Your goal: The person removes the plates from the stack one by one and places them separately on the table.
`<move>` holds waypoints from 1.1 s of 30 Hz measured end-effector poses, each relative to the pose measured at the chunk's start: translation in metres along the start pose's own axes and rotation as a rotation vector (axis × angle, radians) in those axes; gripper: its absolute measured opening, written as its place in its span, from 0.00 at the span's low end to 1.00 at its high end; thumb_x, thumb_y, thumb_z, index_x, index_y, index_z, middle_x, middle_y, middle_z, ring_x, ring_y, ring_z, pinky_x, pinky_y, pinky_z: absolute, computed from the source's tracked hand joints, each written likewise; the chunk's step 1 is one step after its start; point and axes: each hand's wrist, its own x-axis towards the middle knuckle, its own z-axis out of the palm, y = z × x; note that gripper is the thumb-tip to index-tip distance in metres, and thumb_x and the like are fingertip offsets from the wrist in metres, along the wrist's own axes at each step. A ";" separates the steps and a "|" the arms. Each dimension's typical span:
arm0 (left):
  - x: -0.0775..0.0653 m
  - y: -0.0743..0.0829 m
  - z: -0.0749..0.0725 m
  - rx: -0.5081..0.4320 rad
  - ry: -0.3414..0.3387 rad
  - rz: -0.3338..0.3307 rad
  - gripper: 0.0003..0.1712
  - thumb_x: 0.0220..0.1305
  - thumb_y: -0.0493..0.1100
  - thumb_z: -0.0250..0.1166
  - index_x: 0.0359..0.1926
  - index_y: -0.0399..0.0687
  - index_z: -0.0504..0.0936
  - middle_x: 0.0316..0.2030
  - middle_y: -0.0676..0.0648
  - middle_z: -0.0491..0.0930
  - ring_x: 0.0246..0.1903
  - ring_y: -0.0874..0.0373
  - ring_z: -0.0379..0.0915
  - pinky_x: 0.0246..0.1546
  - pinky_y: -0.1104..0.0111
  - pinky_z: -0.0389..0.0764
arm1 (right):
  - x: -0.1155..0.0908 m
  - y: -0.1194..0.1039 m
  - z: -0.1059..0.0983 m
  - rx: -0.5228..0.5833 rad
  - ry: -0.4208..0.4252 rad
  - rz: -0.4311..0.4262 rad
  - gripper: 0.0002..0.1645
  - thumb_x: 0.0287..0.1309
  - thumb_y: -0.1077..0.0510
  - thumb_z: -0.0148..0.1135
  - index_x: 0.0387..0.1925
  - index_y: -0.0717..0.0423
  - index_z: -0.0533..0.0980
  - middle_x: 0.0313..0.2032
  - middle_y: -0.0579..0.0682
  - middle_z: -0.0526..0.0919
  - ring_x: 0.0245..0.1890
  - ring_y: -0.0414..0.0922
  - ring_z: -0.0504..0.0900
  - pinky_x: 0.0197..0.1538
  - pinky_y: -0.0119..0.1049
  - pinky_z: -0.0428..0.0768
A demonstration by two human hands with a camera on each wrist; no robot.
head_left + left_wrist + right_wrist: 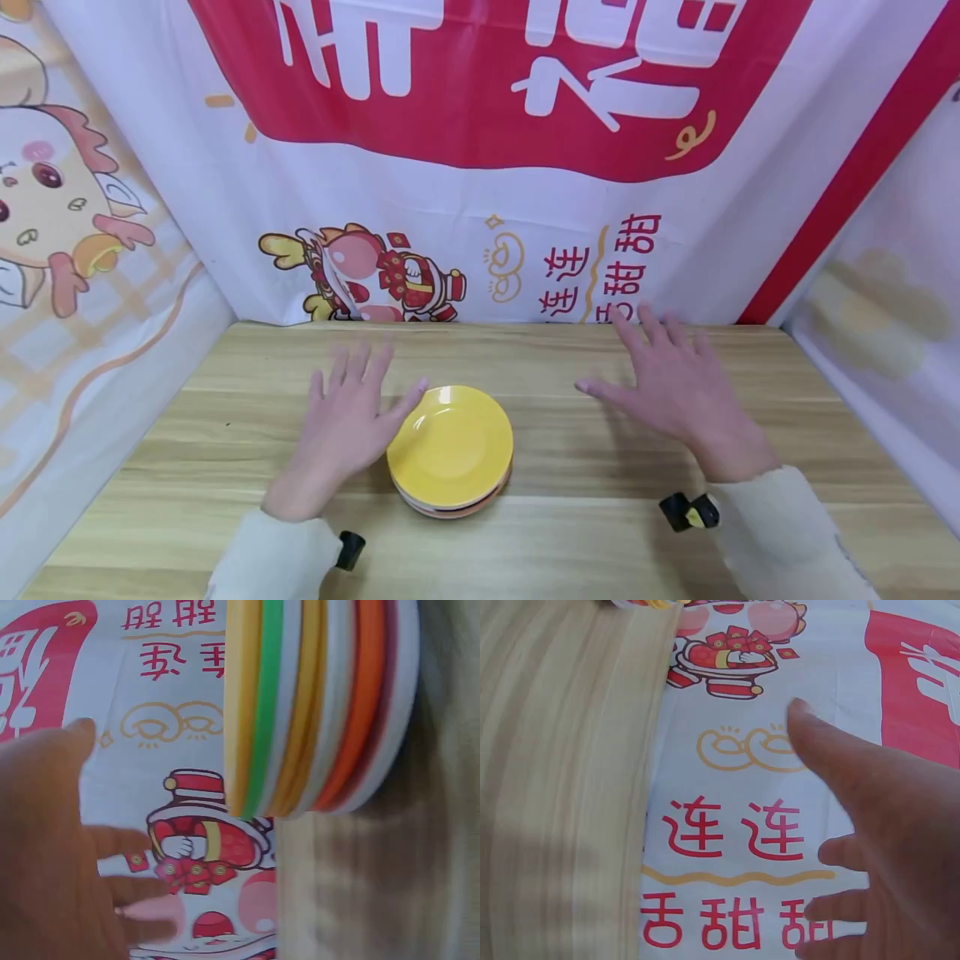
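A stack of round plates (453, 446) stands on the wooden table, with a yellow one on top. From the side, in the left wrist view, the stacked plates (307, 712) show yellow, green, white, orange and dark red rims. My left hand (341, 425) hovers just left of the stack with fingers spread; its thumb overlaps the yellow plate's edge in the head view, and whether it touches I cannot tell. Well to the right of the plates, my right hand (667, 383) is held over the table, fingers spread and holding nothing.
The wooden table (570, 542) meets a white cloth backdrop (480, 200) with red printing and cartoon figures. Printed cloth walls (97, 350) flank the table on both sides. Small black pieces (350, 550) sit at both sleeve cuffs.
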 end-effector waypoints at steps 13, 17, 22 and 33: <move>-0.016 -0.035 0.040 -0.782 -0.304 -0.099 0.49 0.74 0.66 0.66 0.84 0.50 0.59 0.84 0.40 0.59 0.84 0.38 0.53 0.83 0.42 0.57 | 0.006 -0.013 0.040 0.498 0.099 -0.059 0.44 0.71 0.25 0.59 0.70 0.53 0.76 0.58 0.54 0.85 0.57 0.52 0.83 0.57 0.54 0.87; -0.019 -0.049 0.047 -0.894 -0.324 -0.007 0.52 0.68 0.50 0.77 0.84 0.48 0.58 0.84 0.40 0.57 0.85 0.39 0.50 0.84 0.48 0.54 | 0.006 -0.024 0.052 0.692 0.094 -0.068 0.31 0.73 0.34 0.65 0.62 0.52 0.81 0.46 0.49 0.87 0.47 0.46 0.84 0.47 0.41 0.86; -0.023 -0.060 0.051 -0.977 -0.308 0.047 0.55 0.63 0.42 0.80 0.84 0.50 0.59 0.84 0.45 0.58 0.85 0.43 0.51 0.82 0.64 0.60 | 0.005 -0.046 0.067 0.860 0.053 -0.046 0.23 0.72 0.36 0.67 0.55 0.46 0.84 0.39 0.48 0.86 0.38 0.46 0.82 0.38 0.36 0.83; -0.028 -0.058 0.062 -0.970 -0.378 0.066 0.69 0.51 0.44 0.87 0.86 0.60 0.53 0.86 0.51 0.52 0.87 0.47 0.42 0.83 0.60 0.48 | 0.003 -0.090 0.104 1.185 -0.045 0.108 0.17 0.68 0.46 0.74 0.50 0.50 0.83 0.32 0.51 0.82 0.28 0.47 0.82 0.29 0.34 0.84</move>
